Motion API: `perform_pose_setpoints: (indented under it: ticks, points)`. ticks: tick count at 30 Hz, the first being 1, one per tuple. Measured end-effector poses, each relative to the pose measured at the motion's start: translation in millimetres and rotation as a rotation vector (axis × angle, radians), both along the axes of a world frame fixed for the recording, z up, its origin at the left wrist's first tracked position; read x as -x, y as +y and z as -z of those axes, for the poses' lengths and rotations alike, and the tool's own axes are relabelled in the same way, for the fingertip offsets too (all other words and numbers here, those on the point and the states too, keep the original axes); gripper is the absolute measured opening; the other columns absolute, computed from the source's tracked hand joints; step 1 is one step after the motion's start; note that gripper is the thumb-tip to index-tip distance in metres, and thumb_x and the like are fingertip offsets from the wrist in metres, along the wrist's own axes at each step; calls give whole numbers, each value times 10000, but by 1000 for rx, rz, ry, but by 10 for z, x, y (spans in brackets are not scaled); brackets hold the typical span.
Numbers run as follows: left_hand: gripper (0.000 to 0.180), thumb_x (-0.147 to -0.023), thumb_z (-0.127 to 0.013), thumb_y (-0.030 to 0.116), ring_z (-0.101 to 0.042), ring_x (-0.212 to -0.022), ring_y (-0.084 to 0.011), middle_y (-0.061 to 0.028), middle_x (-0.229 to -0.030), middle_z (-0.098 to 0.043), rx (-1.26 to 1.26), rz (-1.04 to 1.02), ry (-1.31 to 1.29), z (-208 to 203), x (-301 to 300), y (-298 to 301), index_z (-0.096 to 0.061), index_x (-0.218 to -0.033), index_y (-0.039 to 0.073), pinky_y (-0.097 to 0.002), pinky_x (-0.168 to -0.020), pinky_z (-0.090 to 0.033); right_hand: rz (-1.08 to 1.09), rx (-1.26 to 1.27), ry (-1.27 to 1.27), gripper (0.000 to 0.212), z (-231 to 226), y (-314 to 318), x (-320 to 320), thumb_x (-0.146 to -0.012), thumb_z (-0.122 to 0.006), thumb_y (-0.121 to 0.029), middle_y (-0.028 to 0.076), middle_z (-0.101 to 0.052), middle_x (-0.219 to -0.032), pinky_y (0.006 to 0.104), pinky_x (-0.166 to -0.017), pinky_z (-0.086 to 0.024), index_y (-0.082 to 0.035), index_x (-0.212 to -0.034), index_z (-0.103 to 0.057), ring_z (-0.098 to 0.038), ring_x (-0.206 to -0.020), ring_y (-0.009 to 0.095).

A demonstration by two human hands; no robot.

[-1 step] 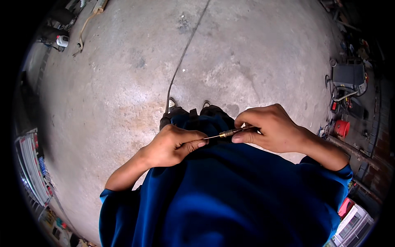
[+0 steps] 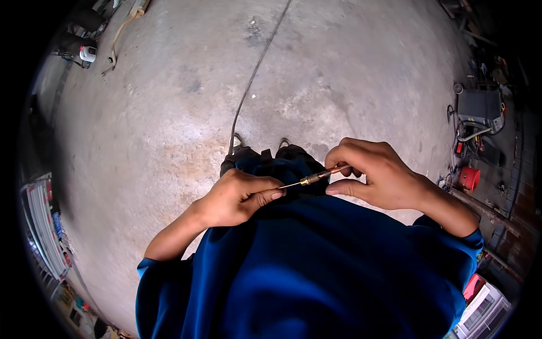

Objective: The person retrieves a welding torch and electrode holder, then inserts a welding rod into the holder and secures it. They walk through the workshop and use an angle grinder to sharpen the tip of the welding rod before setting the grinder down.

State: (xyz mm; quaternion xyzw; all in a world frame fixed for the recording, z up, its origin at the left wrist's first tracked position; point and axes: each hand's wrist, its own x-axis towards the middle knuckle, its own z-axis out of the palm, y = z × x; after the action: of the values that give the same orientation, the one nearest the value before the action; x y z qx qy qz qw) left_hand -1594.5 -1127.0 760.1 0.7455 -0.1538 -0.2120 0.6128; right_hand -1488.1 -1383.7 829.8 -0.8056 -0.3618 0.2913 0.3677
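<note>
Between my hands, in front of my blue top, is a thin metal rod with a brass-coloured threaded piece (image 2: 310,179) near its middle and a copper-brown right end. My left hand (image 2: 234,198) is closed, pinching the thin left end between thumb and forefinger. At the other end, the curled fingers of my right hand (image 2: 375,175) lie about the copper-brown part, while the right thumb stands apart below it. The rod slants slightly up to the right. Its exact kind I cannot make out.
A dark cable (image 2: 248,93) runs over the concrete floor (image 2: 339,73) to my feet. At the right stand a grey machine (image 2: 479,107) with hoses and a red bucket (image 2: 469,178). A white jug (image 2: 88,53) is far left; stacked panels (image 2: 46,226) are at the near left.
My right fingers have shifted up and the thumb has come away from the rod. The rod's right end has tilted upward, and more of it shows. The left hand keeps its pinch.
</note>
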Motion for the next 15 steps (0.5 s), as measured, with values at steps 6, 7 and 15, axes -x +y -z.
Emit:
perform_pose_setpoints:
  ticks: [6,7,15]
  points:
    - [174,-936,-655,161,-683,-710,-298,-152,-833,-705,14,8,-36,43,9,-37,-704,-1000,8,-350,-638,-515,-145,290,14,209,-3,7,-37,-842,-755,-190,85,-579,-682,338,-550,-410,-28,-792,-632,-551,-613,232]
    - [175,-936,-656,165,-680,-705,-299,-151,-827,-703,3,13,-14,10,4,-53,-704,-995,8,-349,-636,-512,-172,455,95,221,-41,43,-76,-844,-752,-197,86,-576,-676,339,-546,-407,-23,-783,-630,-549,-610,233]
    - [189,-924,-668,174,-688,-713,-234,-118,-838,-726,-117,41,15,-66,-35,-40,-719,-1025,23,-321,-652,-508,-234,-15,-342,207,-101,92,-35,-838,-720,-184,108,-617,-825,417,-678,-460,-20,-838,-595,-615,-799,319]
